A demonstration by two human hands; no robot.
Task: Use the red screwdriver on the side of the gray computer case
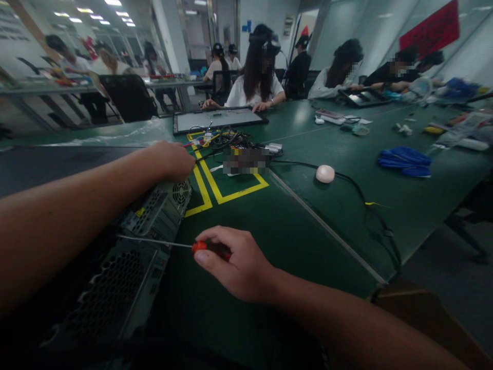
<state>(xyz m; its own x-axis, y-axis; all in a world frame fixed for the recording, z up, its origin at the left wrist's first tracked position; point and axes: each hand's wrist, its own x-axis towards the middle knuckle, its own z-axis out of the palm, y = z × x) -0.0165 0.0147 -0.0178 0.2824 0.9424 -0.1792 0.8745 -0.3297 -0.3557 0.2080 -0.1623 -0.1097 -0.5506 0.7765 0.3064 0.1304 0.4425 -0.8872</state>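
Note:
A dark computer case point(154, 205) lies at the left, its metal side with a honeycomb vent and a round fan grille turned toward the right. My right hand point(242, 262) is closed on the red handle of a screwdriver point(199, 247). The long thin shaft points left, and its tip is over the edge of the case. My left hand point(173, 160) is closed at the far end of the case, beside thin coloured cables; its fingers point away and what they hold, if anything, is hidden.
Tangled cables point(227, 137) lie past my left hand, near yellow tape point(242, 194) on the green table point(308, 226). A pinkish-white round object point(325, 173) touches a black cable. Blue gloves point(404, 160) lie at right. A person point(256, 77) sits opposite with a flat panel point(219, 119).

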